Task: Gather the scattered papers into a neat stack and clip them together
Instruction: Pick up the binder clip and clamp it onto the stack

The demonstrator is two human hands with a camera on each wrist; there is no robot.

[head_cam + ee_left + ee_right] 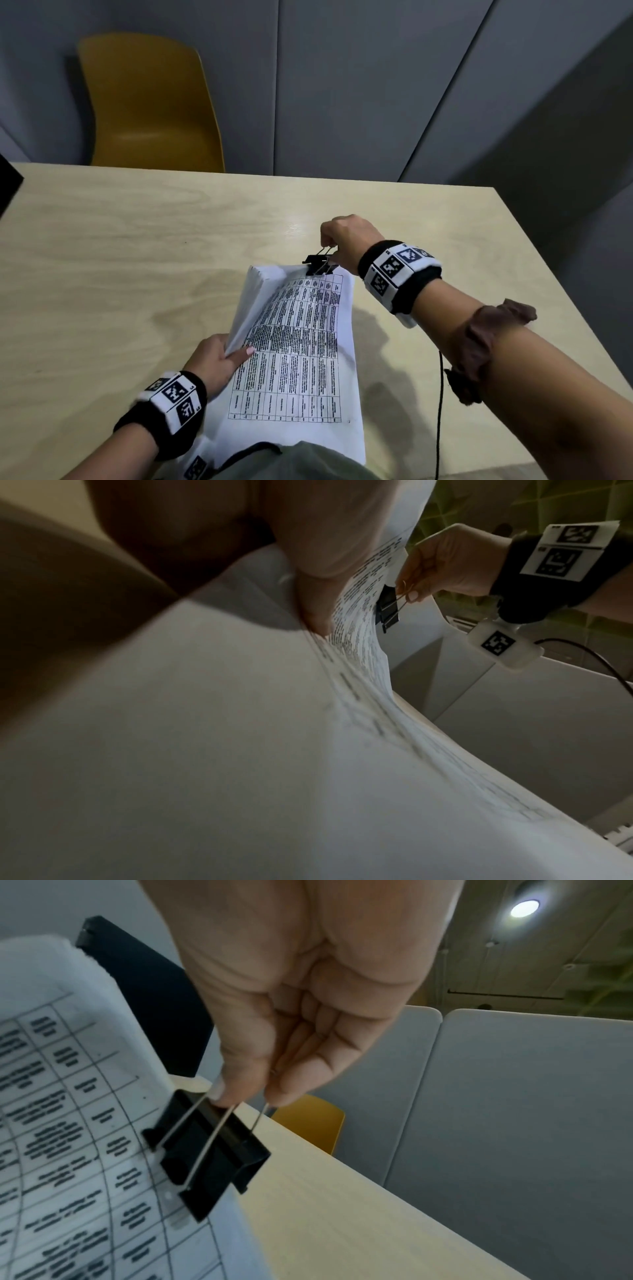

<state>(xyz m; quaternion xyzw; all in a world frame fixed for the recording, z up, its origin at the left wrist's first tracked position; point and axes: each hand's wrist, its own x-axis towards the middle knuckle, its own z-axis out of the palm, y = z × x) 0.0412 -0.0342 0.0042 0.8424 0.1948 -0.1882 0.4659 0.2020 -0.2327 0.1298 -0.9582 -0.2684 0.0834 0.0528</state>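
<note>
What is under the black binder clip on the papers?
The binder clip sits on the top edge of the paper stack, over a printed table. Whatever print lies beneath it is covered.

The right hand [346, 240] pinches the wire handles of a black clip [318, 265] at the far edge of the papers [301, 346]; the left hand [219, 359] grips their left edge, bowed up over the table [120, 257], with a yellow chair [147, 102] beyond

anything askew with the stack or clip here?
Yes. The paper stack is not flat: its left edge curls up where the left hand holds it. The binder clip bites only the far right corner, at a slant to the top edge, its wire handles pinched by the right hand.
</note>
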